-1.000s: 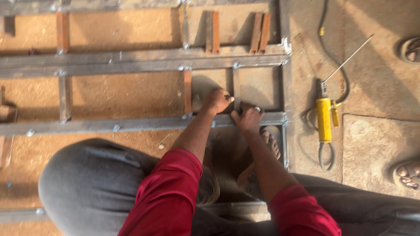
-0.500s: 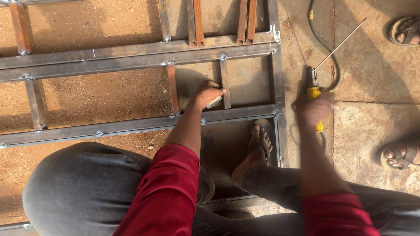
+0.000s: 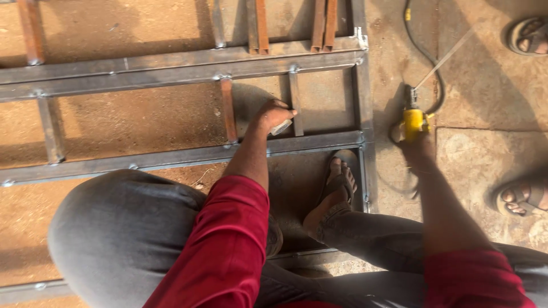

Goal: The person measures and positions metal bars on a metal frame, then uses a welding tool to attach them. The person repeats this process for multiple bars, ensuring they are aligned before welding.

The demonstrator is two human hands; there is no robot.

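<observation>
Far left: rusty upright bars (image 3: 29, 31) and grey steel rails of a metal frame (image 3: 171, 64) lying flat on brown dirt ground (image 3: 114, 122). Weld beads at the joints. Grey trouser knee (image 3: 114, 228) fills lower left, red sleeve (image 3: 228, 239) over it.

Centre: left hand (image 3: 273, 116) sits on the frame between a rusty short upright (image 3: 228, 111) and a grey short upright (image 3: 295, 102), fingers curled around a small pale metal piece (image 3: 281, 128), which is pressed near the grey upright just above the lower rail (image 3: 188, 155). Grip looks closed on it. Below the rail, own foot in a sandal (image 3: 338, 181) rests inside the frame opening.

Right: right hand (image 3: 415, 145) is well apart from the left, outside the frame on the concrete slab (image 3: 491, 148), wrapped on the lower end of a yellow electrode holder (image 3: 413, 121). Fingers mostly hidden, blurred, but clamped on the handle. A thin welding rod (image 3: 445, 57) sticks up and right from it; dark cable (image 3: 425, 54) loops above.

Far right: two other sandalled feet, one at top edge (image 3: 528, 35), one at mid edge (image 3: 522, 197). No containers in view.
</observation>
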